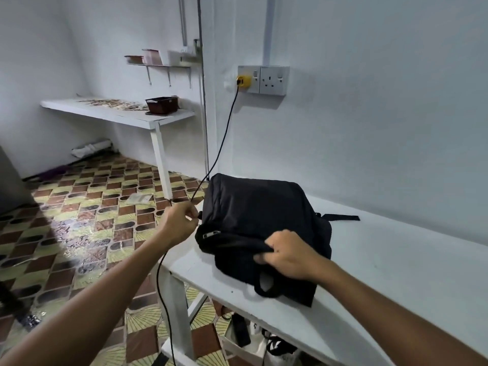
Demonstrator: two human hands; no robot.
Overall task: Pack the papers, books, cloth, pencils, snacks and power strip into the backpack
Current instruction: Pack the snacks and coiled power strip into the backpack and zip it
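Right hand (287, 253) bunches the fabric at the near end of the bulging black fabric backpack (253, 217), pinning it on the white tabletop (396, 262), presumably to brace it. Left hand (179, 223) pinches something small at the bag's left edge, likely a zipper pull. Beyond, a black cable (224, 136) climbs to the yellow plug (243, 80) in the wall socket.

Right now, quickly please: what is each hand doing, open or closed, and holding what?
Left hand: closed, pinching something small, likely a zipper pull, at the backpack edge.
Right hand: closed, gripping the backpack fabric.
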